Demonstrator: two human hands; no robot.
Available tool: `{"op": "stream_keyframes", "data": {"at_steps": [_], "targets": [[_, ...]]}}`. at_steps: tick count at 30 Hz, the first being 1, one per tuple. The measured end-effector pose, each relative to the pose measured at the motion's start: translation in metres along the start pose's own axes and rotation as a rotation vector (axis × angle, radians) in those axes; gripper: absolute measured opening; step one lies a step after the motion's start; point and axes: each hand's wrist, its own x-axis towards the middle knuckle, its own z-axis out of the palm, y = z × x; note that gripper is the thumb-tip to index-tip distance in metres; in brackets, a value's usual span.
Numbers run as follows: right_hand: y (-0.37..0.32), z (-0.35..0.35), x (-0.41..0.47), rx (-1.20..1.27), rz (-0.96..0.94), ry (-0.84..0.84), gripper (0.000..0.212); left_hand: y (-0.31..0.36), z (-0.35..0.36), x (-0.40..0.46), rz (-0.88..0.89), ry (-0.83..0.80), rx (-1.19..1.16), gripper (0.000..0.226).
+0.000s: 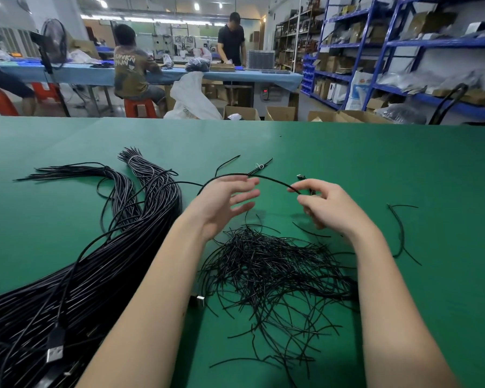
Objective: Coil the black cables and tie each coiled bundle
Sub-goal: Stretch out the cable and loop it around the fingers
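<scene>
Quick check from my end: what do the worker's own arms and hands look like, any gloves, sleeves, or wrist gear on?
Both forearms are bare as far as the frame shows, with no sleeves in view. The left hand and right hand wear no gloves. No rings, watch, wristband or strap shows on either wrist.

cable bundle (76, 275) cut off at left, bottom edges; left hand (221, 203) motion-blurred.
</scene>
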Motion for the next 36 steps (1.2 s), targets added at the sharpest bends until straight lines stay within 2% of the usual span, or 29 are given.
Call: {"op": "stream_keyframes", "data": {"at_steps": [1,3,5,7,10,13,18,20,24,26,28,30,31,33,34,36], "targets": [[0.002,-0.002,-0.001,-0.023,0.018,-0.003,0.026,0.002,-0.001,0.000,0.010,0.003,-0.070,0.025],[0.009,-0.008,-0.002,-0.109,0.068,0.046,0.027,0.006,-0.005,0.000,0.052,0.081,-0.351,0.027],[0.011,-0.014,-0.003,-0.277,0.106,0.109,0.018,0.006,-0.010,0.003,0.098,0.167,-0.552,0.044],[0.005,-0.011,-0.002,-0.386,0.035,0.098,0.006,0.000,-0.009,0.005,0.119,0.165,-0.417,0.053],[-0.014,0.010,-0.002,-0.228,-0.146,-0.045,0.017,-0.011,0.008,0.006,0.108,0.051,-0.154,0.054],[-0.026,0.034,-0.005,-0.121,-0.229,-0.237,0.015,-0.014,0.019,0.006,0.122,-0.039,-0.097,0.056],[-0.026,0.043,-0.008,0.167,-0.219,-0.380,0.019,-0.012,0.015,0.005,0.173,-0.076,-0.162,0.060],[-0.024,0.043,-0.009,0.235,-0.160,-0.438,0.023,-0.010,0.017,0.005,0.199,-0.096,-0.227,0.063],[-0.015,0.039,-0.013,0.044,-0.016,-0.539,0.042,-0.002,0.017,0.000,0.222,-0.234,-0.472,0.071],[-0.012,0.035,-0.012,-0.097,-0.015,-0.430,0.055,0.003,0.013,-0.005,0.206,-0.352,-0.524,0.077],[-0.011,0.032,-0.008,-0.227,-0.086,-0.210,0.070,0.005,0.010,-0.012,0.146,-0.479,-0.455,0.082],[-0.008,0.031,-0.004,-0.298,-0.161,-0.071,0.064,0.007,0.012,-0.019,0.054,-0.612,-0.287,0.087],[-0.008,0.030,-0.004,-0.342,-0.169,-0.040,0.058,0.008,0.013,-0.021,0.003,-0.669,-0.170,0.089],[-0.008,0.025,-0.004,-0.408,-0.139,0.009,0.061,0.011,0.015,-0.024,-0.109,-0.745,0.056,0.091],[-0.008,0.020,-0.003,-0.404,-0.127,0.050,0.065,0.013,0.016,-0.025,-0.166,-0.765,0.149,0.093],[-0.016,0.008,0.000,-0.242,-0.132,0.124,0.059,0.015,0.018,-0.026,-0.244,-0.772,0.315,0.097]]}}
